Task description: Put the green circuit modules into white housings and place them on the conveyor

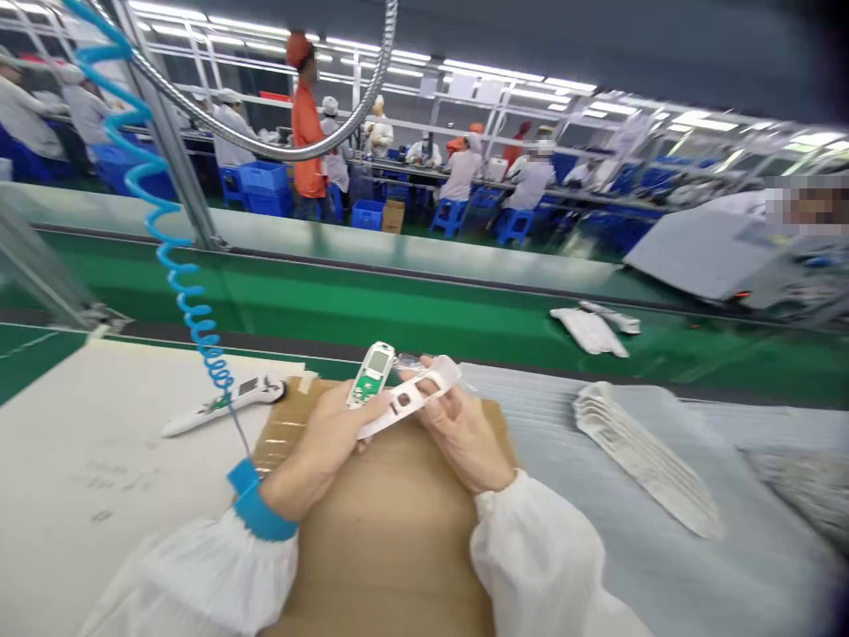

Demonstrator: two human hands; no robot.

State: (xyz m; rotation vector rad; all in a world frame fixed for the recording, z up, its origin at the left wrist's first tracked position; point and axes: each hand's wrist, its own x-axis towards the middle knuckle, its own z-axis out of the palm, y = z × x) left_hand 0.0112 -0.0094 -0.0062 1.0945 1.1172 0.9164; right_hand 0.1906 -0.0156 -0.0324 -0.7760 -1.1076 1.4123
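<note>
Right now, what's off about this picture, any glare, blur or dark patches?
Head view: the ceiling lights glare as white strips; the hands and casing keep readable outlines. Head view, far right: the grey heap looks smeared, and the picture's edge goes dark.

Electronics factory floor, and a busy one: a green conveyor belt (398, 305) stretches right across, and beyond it workers in white coats (459, 177) sit on blue stools (449, 218) along the line! Blue crates (263, 175) stacked there, tube lights (569, 85) overhead, and up close, an exposed circuit board (367, 387) and a blue wrist strap (265, 513) on a coiled cord (163, 209).
</note>
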